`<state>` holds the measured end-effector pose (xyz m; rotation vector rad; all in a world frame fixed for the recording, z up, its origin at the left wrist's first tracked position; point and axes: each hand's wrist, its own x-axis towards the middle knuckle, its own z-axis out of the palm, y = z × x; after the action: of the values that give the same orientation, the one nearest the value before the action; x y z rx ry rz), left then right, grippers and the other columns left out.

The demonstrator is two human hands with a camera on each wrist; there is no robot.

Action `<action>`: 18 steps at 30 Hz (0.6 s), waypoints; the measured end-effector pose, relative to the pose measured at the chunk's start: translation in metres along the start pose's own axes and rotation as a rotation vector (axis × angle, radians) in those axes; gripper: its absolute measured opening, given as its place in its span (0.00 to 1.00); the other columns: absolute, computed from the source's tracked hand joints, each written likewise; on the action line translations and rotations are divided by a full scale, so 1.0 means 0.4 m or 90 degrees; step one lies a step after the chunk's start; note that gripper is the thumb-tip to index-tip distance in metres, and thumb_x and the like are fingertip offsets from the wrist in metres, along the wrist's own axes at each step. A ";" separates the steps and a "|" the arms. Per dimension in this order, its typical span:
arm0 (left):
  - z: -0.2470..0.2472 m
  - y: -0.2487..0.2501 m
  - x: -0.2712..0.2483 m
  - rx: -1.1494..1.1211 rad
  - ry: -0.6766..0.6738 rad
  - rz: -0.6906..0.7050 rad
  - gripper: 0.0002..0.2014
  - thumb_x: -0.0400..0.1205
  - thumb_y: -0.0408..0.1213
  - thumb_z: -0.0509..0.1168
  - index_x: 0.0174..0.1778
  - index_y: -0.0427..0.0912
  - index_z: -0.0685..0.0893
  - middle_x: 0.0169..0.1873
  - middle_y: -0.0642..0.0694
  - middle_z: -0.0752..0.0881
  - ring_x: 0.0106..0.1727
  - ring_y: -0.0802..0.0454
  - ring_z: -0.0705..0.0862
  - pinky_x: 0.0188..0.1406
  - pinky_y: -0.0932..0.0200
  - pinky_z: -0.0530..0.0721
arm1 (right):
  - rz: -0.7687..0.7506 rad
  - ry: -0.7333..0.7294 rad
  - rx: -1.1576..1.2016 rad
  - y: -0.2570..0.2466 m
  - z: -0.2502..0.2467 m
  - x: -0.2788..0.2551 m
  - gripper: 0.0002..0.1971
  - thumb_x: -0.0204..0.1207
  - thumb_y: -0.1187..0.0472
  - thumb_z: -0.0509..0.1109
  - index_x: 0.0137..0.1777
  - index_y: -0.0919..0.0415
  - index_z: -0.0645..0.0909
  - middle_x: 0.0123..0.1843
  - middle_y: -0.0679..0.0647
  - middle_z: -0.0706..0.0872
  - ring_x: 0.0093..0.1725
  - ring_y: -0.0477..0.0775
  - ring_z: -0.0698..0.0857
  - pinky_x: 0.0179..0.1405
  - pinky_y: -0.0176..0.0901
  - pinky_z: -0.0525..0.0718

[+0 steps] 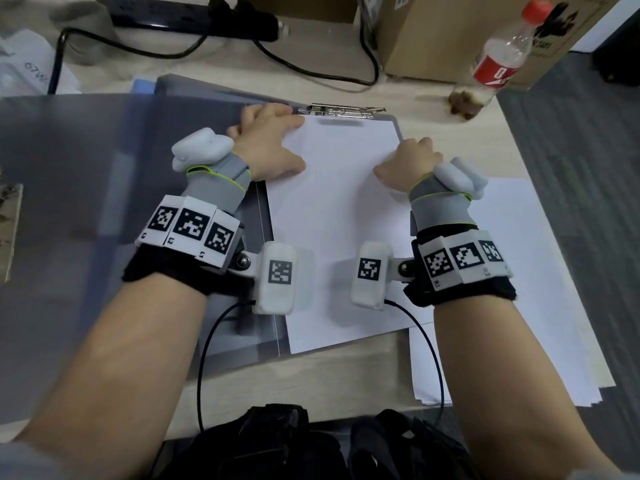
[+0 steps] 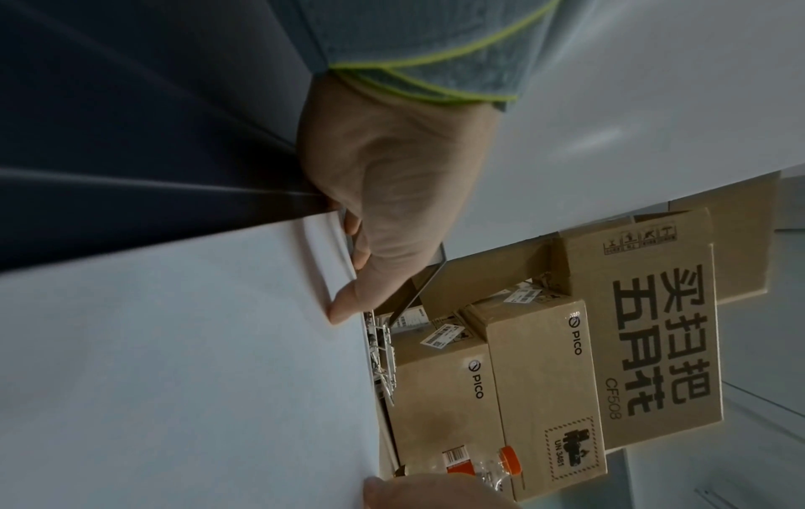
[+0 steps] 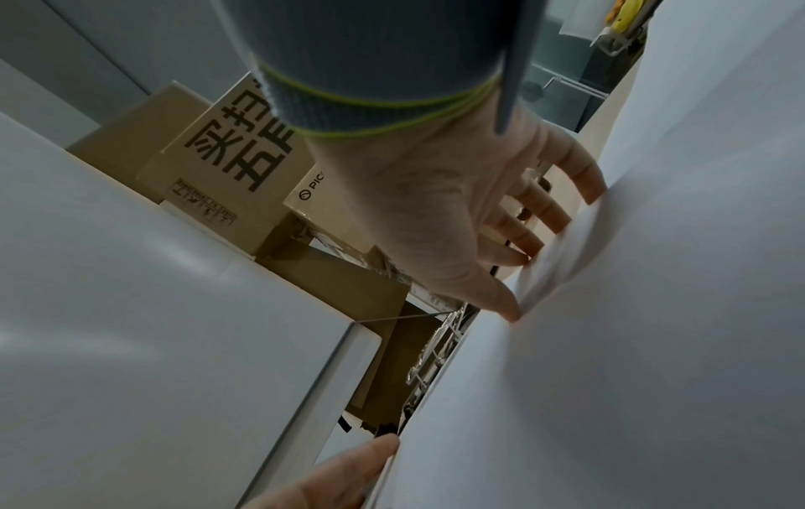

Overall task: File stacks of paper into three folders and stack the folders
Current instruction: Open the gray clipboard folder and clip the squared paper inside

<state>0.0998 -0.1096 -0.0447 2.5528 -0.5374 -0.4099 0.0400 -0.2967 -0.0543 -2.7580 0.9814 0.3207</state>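
A grey folder [image 1: 86, 202] lies open on the desk, its cover spread to the left. A stack of white paper [image 1: 339, 220] sits on its right half, below the metal clip [image 1: 346, 110]. My left hand [image 1: 266, 140] pinches the stack's upper left edge; in the left wrist view the thumb [image 2: 344, 310] lies on top of the paper [image 2: 174, 344] and the fingers curl under it. My right hand [image 1: 412, 161] pinches the stack's right edge, its thumb [image 3: 505, 306] on the paper [image 3: 631, 344] and its fingers [image 3: 562, 206] round the side.
A second stack of white paper [image 1: 519, 306] lies on the desk to the right, partly under the folder. Another folder's blue corner [image 1: 145, 84] shows behind. A bottle [image 1: 495, 64], cardboard boxes [image 1: 433, 36] and a power strip [image 1: 194, 15] with cables line the far side.
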 end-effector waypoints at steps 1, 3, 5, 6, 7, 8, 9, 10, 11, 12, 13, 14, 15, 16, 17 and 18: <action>0.001 -0.001 0.001 -0.004 -0.001 0.002 0.33 0.75 0.41 0.71 0.76 0.55 0.69 0.79 0.56 0.61 0.82 0.49 0.51 0.75 0.53 0.54 | 0.001 -0.002 0.003 0.001 -0.001 0.001 0.19 0.78 0.59 0.61 0.67 0.66 0.73 0.71 0.62 0.68 0.69 0.67 0.72 0.70 0.53 0.68; 0.002 0.000 0.002 -0.015 -0.001 0.006 0.33 0.75 0.40 0.71 0.76 0.54 0.69 0.79 0.56 0.62 0.81 0.49 0.52 0.75 0.53 0.54 | 0.006 -0.010 0.019 0.005 -0.008 0.000 0.20 0.79 0.59 0.62 0.68 0.67 0.72 0.72 0.63 0.68 0.70 0.67 0.72 0.70 0.52 0.69; 0.000 0.001 0.001 -0.025 0.000 0.009 0.33 0.75 0.40 0.71 0.76 0.53 0.69 0.79 0.56 0.62 0.81 0.49 0.52 0.75 0.52 0.54 | 0.019 -0.022 0.053 0.017 -0.011 0.004 0.20 0.79 0.58 0.62 0.68 0.67 0.71 0.72 0.64 0.69 0.69 0.67 0.74 0.68 0.51 0.72; -0.001 0.002 0.001 -0.030 0.002 0.011 0.33 0.75 0.39 0.72 0.76 0.53 0.70 0.79 0.55 0.63 0.81 0.49 0.52 0.75 0.52 0.54 | 0.023 -0.023 0.088 0.024 -0.010 0.007 0.18 0.79 0.59 0.62 0.67 0.66 0.72 0.69 0.64 0.72 0.65 0.66 0.76 0.64 0.50 0.75; -0.001 0.002 0.000 -0.037 0.006 0.012 0.33 0.74 0.39 0.72 0.76 0.52 0.70 0.79 0.55 0.63 0.82 0.49 0.53 0.76 0.52 0.54 | 0.026 -0.018 0.137 0.032 -0.008 0.010 0.15 0.78 0.61 0.61 0.64 0.64 0.74 0.63 0.63 0.76 0.59 0.65 0.78 0.56 0.48 0.77; -0.002 0.003 -0.001 -0.043 0.009 0.013 0.33 0.74 0.39 0.72 0.76 0.52 0.70 0.79 0.55 0.63 0.82 0.49 0.53 0.76 0.52 0.54 | 0.031 -0.007 0.189 0.038 -0.006 0.010 0.13 0.77 0.64 0.60 0.61 0.63 0.75 0.57 0.61 0.77 0.53 0.62 0.78 0.49 0.45 0.76; -0.002 0.003 -0.002 -0.050 0.013 0.015 0.33 0.74 0.38 0.72 0.76 0.52 0.70 0.79 0.54 0.63 0.82 0.50 0.53 0.76 0.51 0.54 | 0.038 0.001 0.234 0.043 -0.004 0.009 0.13 0.77 0.66 0.59 0.61 0.63 0.76 0.52 0.59 0.77 0.49 0.60 0.76 0.44 0.43 0.73; -0.002 0.004 -0.003 -0.056 0.016 0.018 0.33 0.74 0.38 0.72 0.76 0.51 0.70 0.79 0.54 0.64 0.82 0.50 0.53 0.77 0.51 0.54 | 0.045 0.007 0.262 0.045 -0.003 0.009 0.14 0.76 0.68 0.59 0.60 0.62 0.77 0.50 0.58 0.76 0.47 0.60 0.75 0.42 0.42 0.71; -0.002 0.004 -0.003 -0.060 0.019 0.020 0.33 0.74 0.37 0.72 0.77 0.51 0.70 0.79 0.53 0.64 0.82 0.50 0.54 0.77 0.51 0.54 | 0.049 0.010 0.274 0.047 -0.003 0.008 0.13 0.76 0.68 0.59 0.58 0.60 0.78 0.48 0.58 0.76 0.45 0.61 0.73 0.41 0.42 0.70; -0.002 0.003 -0.003 -0.065 0.022 0.023 0.33 0.74 0.37 0.72 0.77 0.51 0.70 0.79 0.53 0.64 0.82 0.51 0.54 0.77 0.51 0.54 | 0.050 0.013 0.278 0.047 -0.003 0.008 0.12 0.75 0.68 0.58 0.54 0.58 0.77 0.47 0.59 0.76 0.44 0.62 0.72 0.40 0.42 0.69; -0.001 0.005 -0.003 -0.067 0.023 0.026 0.33 0.74 0.37 0.72 0.77 0.51 0.70 0.79 0.53 0.64 0.82 0.51 0.54 0.77 0.52 0.54 | 0.056 0.015 0.282 0.049 -0.005 0.006 0.09 0.75 0.69 0.58 0.51 0.57 0.75 0.46 0.58 0.75 0.43 0.62 0.71 0.39 0.42 0.68; 0.000 0.006 -0.002 -0.068 0.024 0.029 0.33 0.75 0.37 0.72 0.76 0.50 0.70 0.79 0.53 0.64 0.82 0.50 0.55 0.77 0.52 0.54 | 0.061 0.016 0.286 0.051 -0.008 0.004 0.07 0.75 0.69 0.58 0.48 0.58 0.74 0.45 0.59 0.74 0.42 0.62 0.70 0.39 0.42 0.68; 0.000 0.005 -0.001 -0.069 0.026 0.032 0.33 0.75 0.37 0.72 0.76 0.50 0.71 0.79 0.53 0.64 0.82 0.50 0.55 0.77 0.51 0.54 | 0.062 0.015 0.289 0.051 -0.008 0.004 0.06 0.75 0.69 0.58 0.48 0.61 0.74 0.45 0.61 0.75 0.43 0.63 0.71 0.39 0.43 0.68; 0.001 0.004 0.000 -0.068 0.026 0.036 0.32 0.75 0.37 0.72 0.76 0.49 0.71 0.79 0.52 0.65 0.82 0.50 0.56 0.77 0.51 0.54 | 0.063 0.013 0.294 0.054 -0.008 0.006 0.08 0.76 0.69 0.58 0.51 0.64 0.77 0.47 0.63 0.78 0.45 0.67 0.74 0.40 0.44 0.70; 0.002 0.004 0.001 -0.067 0.025 0.039 0.32 0.75 0.37 0.72 0.76 0.48 0.71 0.79 0.52 0.65 0.82 0.50 0.56 0.77 0.51 0.54 | 0.066 0.013 0.299 0.056 -0.008 0.006 0.12 0.76 0.69 0.58 0.56 0.66 0.79 0.53 0.64 0.82 0.51 0.69 0.79 0.42 0.43 0.72; 0.003 0.003 0.001 -0.066 0.025 0.042 0.31 0.75 0.37 0.72 0.75 0.48 0.72 0.79 0.52 0.65 0.82 0.50 0.56 0.77 0.51 0.54 | 0.067 0.015 0.300 0.058 -0.008 0.007 0.15 0.77 0.68 0.58 0.62 0.66 0.78 0.59 0.63 0.83 0.57 0.68 0.81 0.45 0.43 0.74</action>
<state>0.0993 -0.1113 -0.0450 2.4314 -0.5686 -0.3551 0.0278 -0.3167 -0.0545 -2.2953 1.0523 0.0587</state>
